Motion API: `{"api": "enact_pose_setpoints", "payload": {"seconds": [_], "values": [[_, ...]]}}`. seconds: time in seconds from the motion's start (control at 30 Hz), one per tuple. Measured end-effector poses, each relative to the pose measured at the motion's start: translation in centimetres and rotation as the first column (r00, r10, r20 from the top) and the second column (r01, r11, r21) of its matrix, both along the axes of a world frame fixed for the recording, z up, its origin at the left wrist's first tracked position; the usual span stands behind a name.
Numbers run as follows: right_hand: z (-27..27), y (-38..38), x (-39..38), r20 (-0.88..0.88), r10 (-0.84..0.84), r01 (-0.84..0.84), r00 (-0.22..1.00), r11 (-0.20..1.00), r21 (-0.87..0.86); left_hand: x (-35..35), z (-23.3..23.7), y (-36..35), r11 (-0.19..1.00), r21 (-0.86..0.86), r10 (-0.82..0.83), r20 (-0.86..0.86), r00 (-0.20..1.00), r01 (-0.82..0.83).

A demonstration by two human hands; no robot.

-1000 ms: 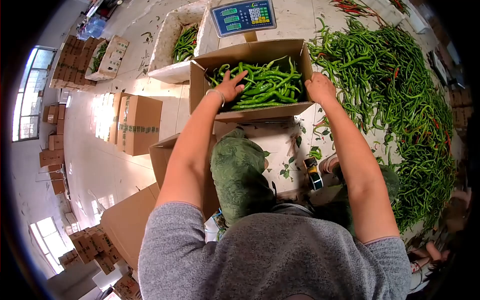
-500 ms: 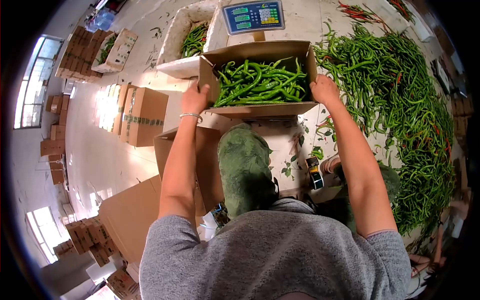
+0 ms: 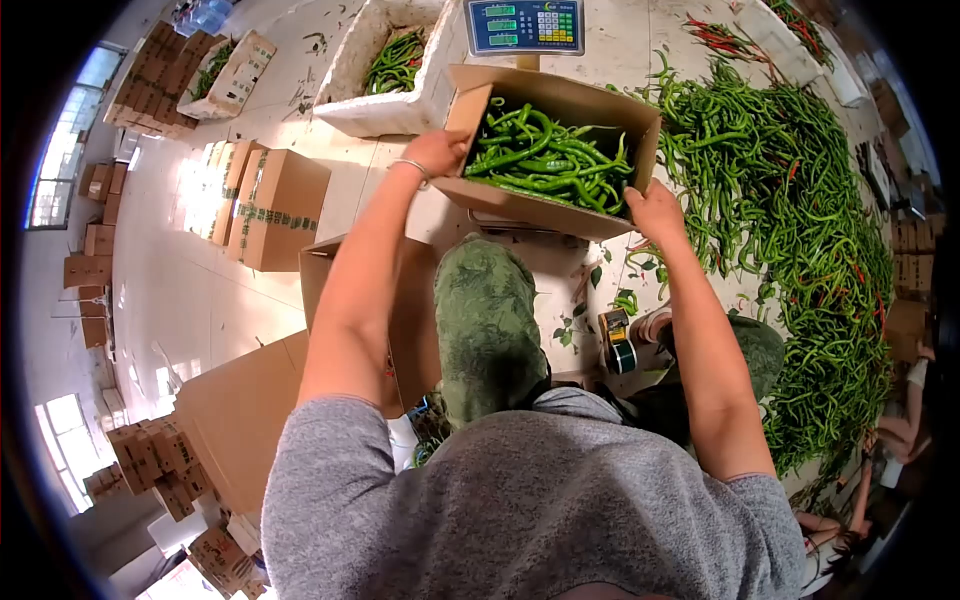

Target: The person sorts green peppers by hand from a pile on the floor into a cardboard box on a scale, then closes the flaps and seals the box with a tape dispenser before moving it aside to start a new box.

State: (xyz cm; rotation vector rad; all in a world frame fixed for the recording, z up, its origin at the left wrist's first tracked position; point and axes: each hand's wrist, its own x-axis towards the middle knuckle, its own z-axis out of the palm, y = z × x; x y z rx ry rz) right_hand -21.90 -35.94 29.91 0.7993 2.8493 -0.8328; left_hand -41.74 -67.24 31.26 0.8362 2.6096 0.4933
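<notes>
An open cardboard box (image 3: 560,212) is in front of me, tilted a little, with long green chili peppers (image 3: 550,158) inside. My left hand (image 3: 440,155) grips its left end, fingers closed on the cardboard. At the near right corner, my right hand (image 3: 657,212) is closed on the edge, thumb over the rim. Just behind the box stands a digital scale display (image 3: 525,25). What lies under the box is mostly hidden, though part of a scale platform seems to show below its near side.
A large heap of green chilies (image 3: 790,230) covers the floor at right. A white foam box (image 3: 375,115) with chilies stands behind left. An open carton (image 3: 410,330) is beside my left knee, sealed cartons (image 3: 275,210) are farther left, and a tape dispenser (image 3: 617,340) lies near my foot.
The box has shifted right and turned, its right end now nearer me. Both hands have moved with it, the left one upward and right, the right one slightly down.
</notes>
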Motion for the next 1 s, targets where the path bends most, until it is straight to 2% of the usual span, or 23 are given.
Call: {"api": "enact_pose_setpoints", "payload": {"seconds": [0.03,0.1,0.13,0.17,0.2,0.23,0.3,0.33,0.37,0.4,0.43,0.5,0.53,0.6,0.67,0.77,0.8,0.87,0.9,0.97,1.0], "values": [[-0.3,0.6,0.3,0.015,0.011,-0.011,1.0,1.0,0.012,-1.1,-0.2,-1.4,0.996,0.079,0.032,0.059,0.998,-0.036],[4.3,-1.3,0.8,-0.046,-0.009,0.013,0.999,0.997,0.079,-2.6,-1.6,-4.0,0.968,0.201,0.164,-0.049,0.985,-0.151],[4.2,-1.5,0.5,-0.285,0.114,-0.032,0.952,0.96,0.277,-1.6,-0.4,-4.4,0.918,0.289,0.283,0.006,0.959,-0.272],[4.1,-1.7,0.1,-0.476,0.271,-0.021,0.837,0.884,0.467,-0.5,1.0,-4.8,0.846,0.367,0.39,0.07,0.918,-0.388],[5.0,-2.1,-1.1,-0.553,0.376,-0.095,0.744,0.877,0.47,-0.4,0.3,-5.5,0.804,0.442,0.434,0.021,0.901,-0.398],[5.8,-2.9,-2.5,-0.559,0.473,-0.166,0.681,0.843,0.511,-0.4,-0.9,-6.1,0.781,0.452,0.441,0.088,0.893,-0.43],[5.5,-4.2,-5.9,-0.495,0.621,-0.418,0.607,0.78,0.466,-0.4,-2.7,-7.2,0.732,0.464,0.453,0.214,0.865,-0.498],[4.8,-5.0,-7.3,-0.398,0.676,-0.501,0.62,0.732,0.462,0.0,-3.5,-7.2,0.708,0.491,0.459,0.226,0.859,-0.507],[3.8,-5.8,-9.0,-0.209,0.736,-0.625,0.644,0.664,0.411,1.1,-3.0,-6.8,0.689,0.512,0.457,0.242,0.856,-0.513],[2.3,-6.5,-10.3,-0.164,0.782,-0.673,0.601,0.606,0.424,1.9,-2.9,-6.5,0.662,0.5,0.48,0.291,0.828,-0.559],[0.7,-7.2,-11.2,-0.119,0.823,-0.716,0.556,0.547,0.434,2.5,-2.8,-6.3,0.633,0.486,0.499,0.339,0.798,-0.602],[-2.1,-8.2,-11.8,-0.055,0.828,-0.679,0.559,0.494,0.543,3.2,-3.6,-6.5,0.576,0.474,0.55,0.379,0.745,-0.666],[-3.1,-8.3,-12.1,-0.022,0.825,-0.657,0.564,0.465,0.593,3.6,-3.6,-6.6,0.512,0.419,0.523,0.541,0.659,-0.75],[-1.2,-8.3,-11.5,0.029,0.862,-0.717,0.506,0.402,0.57,5.0,-2.4,-6.4,0.424,0.278,0.435,0.772,0.463,-0.862],[0.3,-7.9,-11.2,0.044,0.896,-0.746,0.443,0.34,0.573,5.3,-3.6,-6.6,0.351,0.31,0.368,0.822,0.435,-0.883],[3.8,-7.6,-9.4,0.042,0.895,-0.76,0.444,0.351,0.547,5.6,-4.6,-6.6,0.277,0.342,0.287,0.863,0.417,-0.898],[4.0,-7.3,-9.0,-0.021,0.895,-0.745,0.446,0.384,0.546,5.7,-4.6,-6.4,0.231,0.334,0.278,0.878,0.391,-0.914],[3.4,-5.8,-8.3,0.048,0.855,-0.704,0.517,0.393,0.592,5.3,-5.2,-6.2,0.098,0.341,0.246,0.902,0.355,-0.935],[3.0,-4.8,-7.8,0.082,0.83,-0.685,0.552,0.395,0.613,5.3,-5.7,-6.1,0.099,0.346,0.295,0.885,0.36,-0.933],[2.7,-2.7,-6.8,0.093,0.727,-0.686,0.681,0.588,0.43,5.6,-6.6,-5.7,0.098,0.357,0.39,0.845,0.366,-0.929],[2.9,-1.9,-6.5,0.123,0.735,-0.722,0.667,0.598,0.347,5.5,-6.9,-5.5,0.102,0.345,0.41,0.84,0.355,-0.933]]}}
